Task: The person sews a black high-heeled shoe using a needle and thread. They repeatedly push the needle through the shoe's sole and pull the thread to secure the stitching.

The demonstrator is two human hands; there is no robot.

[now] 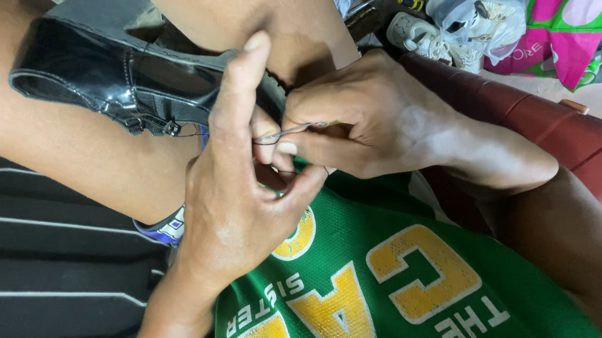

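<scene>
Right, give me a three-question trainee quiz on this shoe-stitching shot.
1. True or false: the black glossy shoe lies flat on the floor.
2. Which hand pinches the thin curved needle? A) left hand B) right hand C) neither
3. Fill in: the shirt under the hands is ____ with yellow lettering.

Key
1. False: it is propped between the person's bare legs, above the lap.
2. B: the right hand's fingertips close on the needle, while the left hand's thumb and fingers steady the shoe's edge beside it.
3. Green: the green jersey.
</scene>
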